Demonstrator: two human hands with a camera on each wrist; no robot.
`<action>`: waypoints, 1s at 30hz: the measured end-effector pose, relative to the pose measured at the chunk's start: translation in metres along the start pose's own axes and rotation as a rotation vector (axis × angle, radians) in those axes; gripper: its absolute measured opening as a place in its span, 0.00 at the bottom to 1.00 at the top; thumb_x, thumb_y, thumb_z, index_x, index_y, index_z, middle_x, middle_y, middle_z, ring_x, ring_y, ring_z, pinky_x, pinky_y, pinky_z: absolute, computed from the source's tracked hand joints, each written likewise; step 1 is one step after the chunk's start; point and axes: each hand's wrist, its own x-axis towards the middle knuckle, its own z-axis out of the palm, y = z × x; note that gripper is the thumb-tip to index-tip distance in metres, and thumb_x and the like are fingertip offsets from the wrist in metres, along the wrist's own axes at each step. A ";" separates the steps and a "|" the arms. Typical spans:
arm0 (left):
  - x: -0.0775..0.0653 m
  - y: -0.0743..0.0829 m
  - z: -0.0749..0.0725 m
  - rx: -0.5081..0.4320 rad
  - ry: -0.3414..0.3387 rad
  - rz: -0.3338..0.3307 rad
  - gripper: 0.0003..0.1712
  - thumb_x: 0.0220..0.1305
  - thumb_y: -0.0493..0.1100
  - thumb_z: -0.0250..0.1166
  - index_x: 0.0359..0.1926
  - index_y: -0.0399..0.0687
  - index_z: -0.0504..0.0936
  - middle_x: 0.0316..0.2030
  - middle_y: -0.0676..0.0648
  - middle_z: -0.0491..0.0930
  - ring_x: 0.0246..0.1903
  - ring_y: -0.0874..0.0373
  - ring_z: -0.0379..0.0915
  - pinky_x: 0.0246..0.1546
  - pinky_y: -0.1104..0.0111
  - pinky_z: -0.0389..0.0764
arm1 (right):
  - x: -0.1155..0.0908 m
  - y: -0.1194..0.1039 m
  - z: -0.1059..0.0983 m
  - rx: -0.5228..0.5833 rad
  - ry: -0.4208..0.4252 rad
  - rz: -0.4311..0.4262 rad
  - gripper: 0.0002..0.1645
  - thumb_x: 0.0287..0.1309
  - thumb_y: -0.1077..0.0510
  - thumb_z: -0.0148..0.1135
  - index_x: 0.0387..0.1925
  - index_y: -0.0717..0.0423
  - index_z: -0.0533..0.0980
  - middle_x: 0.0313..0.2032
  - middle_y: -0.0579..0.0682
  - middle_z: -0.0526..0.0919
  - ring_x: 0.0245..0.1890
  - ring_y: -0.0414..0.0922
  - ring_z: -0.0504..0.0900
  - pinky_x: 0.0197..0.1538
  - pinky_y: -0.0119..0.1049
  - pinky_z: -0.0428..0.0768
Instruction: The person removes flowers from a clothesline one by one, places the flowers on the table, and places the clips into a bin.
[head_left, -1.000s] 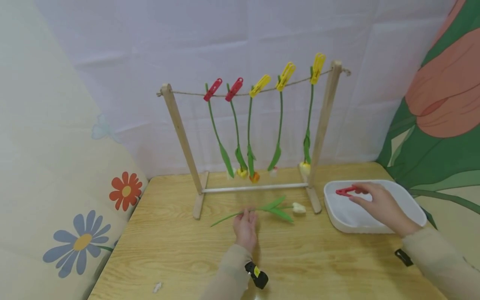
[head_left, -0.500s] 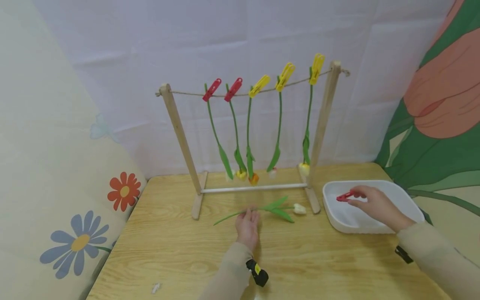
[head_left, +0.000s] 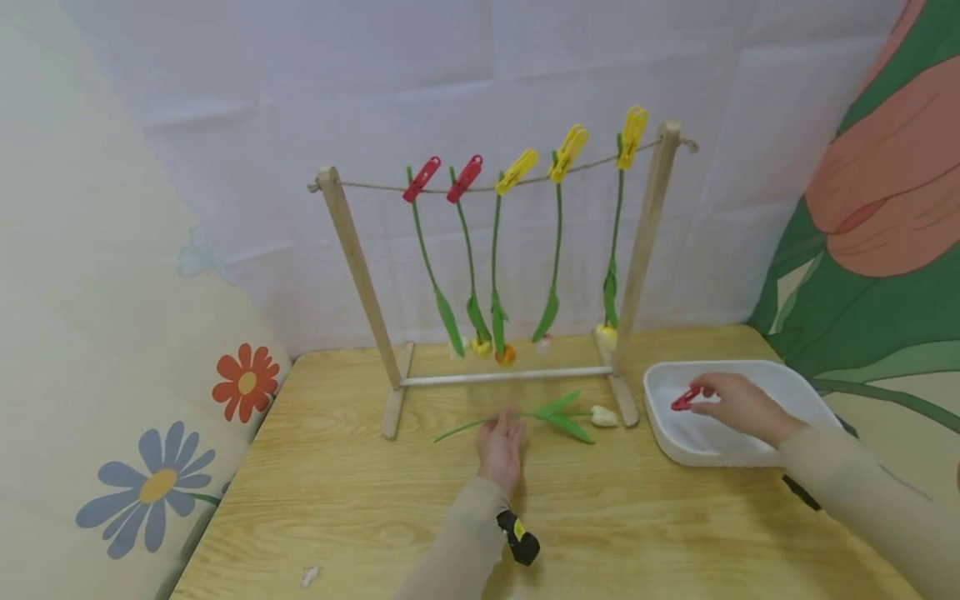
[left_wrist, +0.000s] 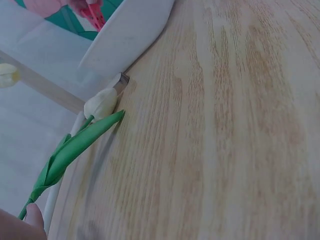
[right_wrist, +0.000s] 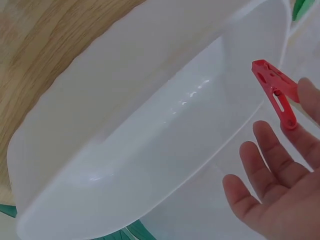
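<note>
A white tulip (head_left: 603,417) with green leaves lies low over the table, in front of the wooden rack. My left hand (head_left: 498,448) holds its stem; in the left wrist view the thumb presses on the stem below the leaf, and the other fingers are mostly hidden. Over the white tray (head_left: 738,457), my right hand (head_left: 744,407) pinches a red clothespin (right_wrist: 274,90) between thumb and index finger. The right wrist view shows the clothespin's handles slightly squeezed, with the other fingers of that hand spread apart. No other clothespins show in the visible part of the tray.
A wooden rack (head_left: 651,229) stands at the back with a sagging string between its posts. Several tulips hang head down from it, held by red clothespins (head_left: 464,179) and yellow clothespins (head_left: 568,154). A small white scrap (head_left: 310,576) lies at the front left.
My left hand and the tulip have shifted slightly right. My right hand has moved a little left and lower over the tray, and the clothespin now tilts more downward.
</note>
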 end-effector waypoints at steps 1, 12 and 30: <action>0.000 0.000 0.000 0.013 0.001 -0.008 0.09 0.79 0.33 0.47 0.49 0.27 0.67 0.31 0.50 0.71 0.36 0.62 0.72 0.70 0.46 0.67 | 0.002 0.001 0.001 -0.008 -0.013 -0.007 0.15 0.54 0.65 0.71 0.40 0.72 0.79 0.33 0.58 0.83 0.34 0.51 0.79 0.38 0.47 0.80; 0.078 -0.066 -0.057 0.013 -0.100 -0.070 0.16 0.75 0.44 0.59 0.52 0.34 0.74 0.51 0.31 0.81 0.53 0.45 0.81 0.52 0.60 0.85 | 0.014 0.012 0.009 -0.054 -0.094 -0.089 0.16 0.51 0.64 0.73 0.40 0.72 0.80 0.32 0.56 0.83 0.33 0.50 0.79 0.36 0.43 0.79; 0.039 -0.009 -0.028 0.086 -0.090 -0.258 0.30 0.82 0.39 0.35 0.74 0.23 0.43 0.70 0.19 0.54 0.72 0.33 0.55 0.73 0.48 0.62 | 0.029 0.024 0.014 -0.044 -0.243 -0.057 0.15 0.51 0.65 0.72 0.40 0.71 0.80 0.35 0.59 0.83 0.35 0.53 0.79 0.41 0.48 0.81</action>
